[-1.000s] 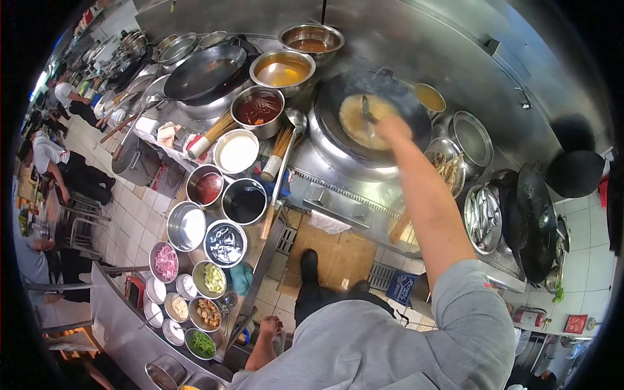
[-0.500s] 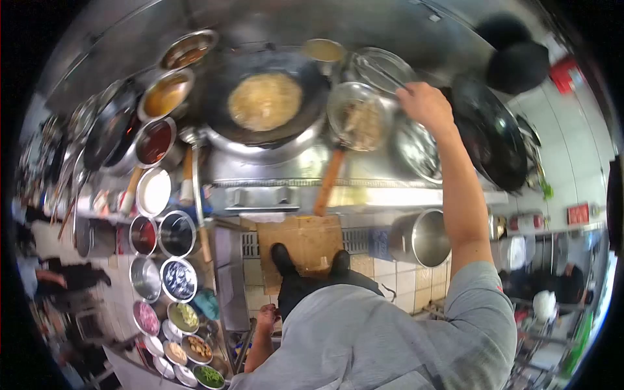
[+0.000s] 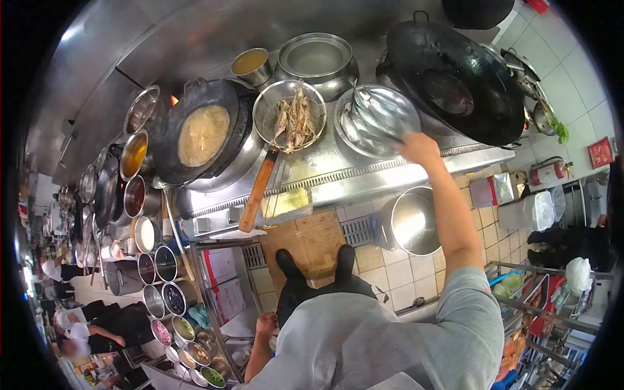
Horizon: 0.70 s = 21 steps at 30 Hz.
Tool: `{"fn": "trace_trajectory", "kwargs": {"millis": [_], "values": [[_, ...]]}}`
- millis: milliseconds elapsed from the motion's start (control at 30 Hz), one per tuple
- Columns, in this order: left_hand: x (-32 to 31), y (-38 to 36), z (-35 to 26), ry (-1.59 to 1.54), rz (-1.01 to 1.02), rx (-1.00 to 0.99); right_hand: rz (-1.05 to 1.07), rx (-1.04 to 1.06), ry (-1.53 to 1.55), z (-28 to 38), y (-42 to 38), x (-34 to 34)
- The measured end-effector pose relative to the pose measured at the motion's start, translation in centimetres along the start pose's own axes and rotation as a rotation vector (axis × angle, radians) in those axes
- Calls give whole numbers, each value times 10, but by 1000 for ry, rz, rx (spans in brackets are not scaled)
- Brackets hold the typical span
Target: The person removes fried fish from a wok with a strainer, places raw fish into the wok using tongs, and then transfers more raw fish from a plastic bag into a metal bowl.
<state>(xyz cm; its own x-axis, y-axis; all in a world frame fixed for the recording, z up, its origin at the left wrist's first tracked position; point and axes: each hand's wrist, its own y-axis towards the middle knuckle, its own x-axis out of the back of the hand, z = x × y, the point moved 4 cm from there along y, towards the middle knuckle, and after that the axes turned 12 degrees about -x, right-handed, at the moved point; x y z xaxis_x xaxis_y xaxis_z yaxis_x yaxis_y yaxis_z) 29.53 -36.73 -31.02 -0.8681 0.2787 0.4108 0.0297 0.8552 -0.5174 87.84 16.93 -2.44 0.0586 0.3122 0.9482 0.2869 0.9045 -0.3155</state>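
My right hand (image 3: 419,149) is closed at the right rim of a steel dish of silvery fish (image 3: 374,120), on a thin dark item that reaches over the fish and that I cannot make out. Left of the dish, browned fish (image 3: 296,120) lie in a wire strainer (image 3: 263,107) with a wooden handle (image 3: 258,192). Farther left, bubbling pale yellow liquid (image 3: 205,135) fills the bottom of a black wok (image 3: 168,153). Low beside my body, my left hand (image 3: 266,323) has its fingers curled; whether anything is inside is hidden.
A large black wok (image 3: 455,84) stands at the right. Behind the strainer are a lidded-looking steel pot (image 3: 315,58) and a cup of yellow liquid (image 3: 250,63). A tall steel pot (image 3: 416,221) is on the floor. Ingredient bowls line the left; a co-worker (image 3: 120,325) is beyond.
The view has shifted, turned and become sharper. My right hand has moved from above the round steel pot to the dish of silvery fish. My left hand remains low.
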Motion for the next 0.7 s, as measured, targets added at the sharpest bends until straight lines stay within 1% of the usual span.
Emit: {"fn": "trace_trajectory", "kwargs": {"millis": [33,100,200,267,300,400,500,567,600,633,667,700], "values": [[1,-3,-9,-146,-88,110,56,-54,14,6,-4,3],[-7,-8,-25,-447,-268,327,-19,2,28,10,10,-16],[-12,-7,-42,-520,-284,363,-72,33,51,13,10,-14],[-11,-7,-40,-547,-251,298,-92,31,96,5,3,-2],[-14,-7,-35,-564,-235,267,-150,75,103,-4,1,-1],[-23,-18,-59,-345,-356,461,-213,79,42,-17,-16,23],[-24,-20,-55,-216,-288,472,-297,113,86,-23,-29,40],[-22,-19,-57,-224,-285,470,-378,155,101,-20,-37,51],[-20,-19,-60,-233,-290,473,-417,186,110,-15,-41,57],[-12,-14,-67,-119,-201,482,-468,221,113,-7,-47,65],[-10,-9,-59,-137,-191,445,-518,262,119,5,-55,74],[-7,-2,-48,-156,-188,410,-523,236,89,21,-61,82]]}}
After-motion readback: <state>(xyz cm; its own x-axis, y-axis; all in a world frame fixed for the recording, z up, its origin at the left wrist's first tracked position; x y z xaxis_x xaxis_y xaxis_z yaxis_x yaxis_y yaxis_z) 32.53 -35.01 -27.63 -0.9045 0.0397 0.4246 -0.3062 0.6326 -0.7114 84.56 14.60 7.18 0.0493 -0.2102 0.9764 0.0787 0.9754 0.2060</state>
